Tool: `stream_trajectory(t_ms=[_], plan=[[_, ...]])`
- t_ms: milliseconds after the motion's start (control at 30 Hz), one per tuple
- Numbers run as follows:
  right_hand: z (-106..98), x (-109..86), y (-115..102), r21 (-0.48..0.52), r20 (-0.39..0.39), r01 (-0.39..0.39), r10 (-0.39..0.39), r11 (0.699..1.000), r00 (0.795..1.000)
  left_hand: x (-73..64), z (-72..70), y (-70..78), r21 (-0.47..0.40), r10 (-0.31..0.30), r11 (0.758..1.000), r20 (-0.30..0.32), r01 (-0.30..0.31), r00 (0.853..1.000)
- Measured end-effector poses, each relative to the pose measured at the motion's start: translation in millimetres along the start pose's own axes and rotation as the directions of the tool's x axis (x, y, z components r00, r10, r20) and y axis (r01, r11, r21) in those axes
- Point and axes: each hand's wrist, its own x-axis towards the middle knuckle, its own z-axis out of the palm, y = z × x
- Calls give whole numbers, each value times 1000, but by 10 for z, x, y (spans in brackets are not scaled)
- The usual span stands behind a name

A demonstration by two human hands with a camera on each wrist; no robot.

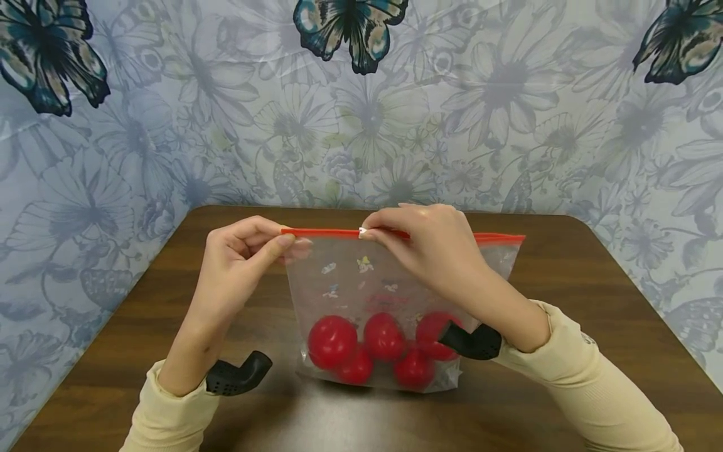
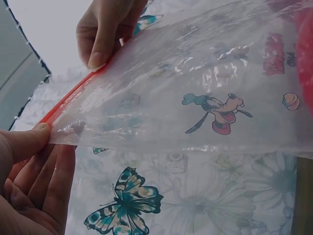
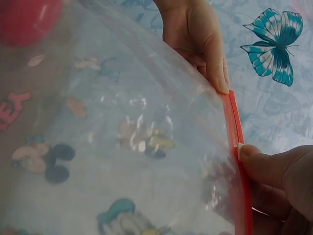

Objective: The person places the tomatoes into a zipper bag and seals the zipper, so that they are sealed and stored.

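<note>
A clear zipper bag [image 1: 339,282] with printed cartoon figures hangs upright above the table, several round red tomato-like things [image 1: 332,342] lying in its bottom. Along its top runs a red zip strip [image 1: 327,233]. My left hand [image 1: 240,257] pinches the strip's left end between thumb and fingers. A small white slider [image 1: 362,233] sits on the strip, pinched by the thumb and forefinger of my right hand [image 1: 429,245]. In the right wrist view the slider [image 3: 239,146] shows beside my right thumb. Part of the strip is hidden behind my right hand.
The bag's lower edge is at the brown wooden table [image 1: 254,414]. Behind the table hangs a floral backdrop [image 1: 373,144] with teal butterflies [image 1: 353,28]. A black wrist device [image 1: 240,373] sits at my left cuff, another black device [image 1: 474,341] at my right.
</note>
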Motion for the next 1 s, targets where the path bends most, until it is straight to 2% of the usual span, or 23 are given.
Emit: stream_trajectory(t_ms=[267,500,1000], plan=[[-58,-149,105,0,-4,-19,19,1000,1000,-45,-22,-20,16,-27,1000,3,27,1000],[-147,-226,225,-18,-31,-3,2,1000,1000,-25,-51,-30,20,-13,1000,-7,14,1000],[-350,-399,447,-75,-48,7,-10,997,999,8,-115,-90,-41,39,998,-7,-39,999]])
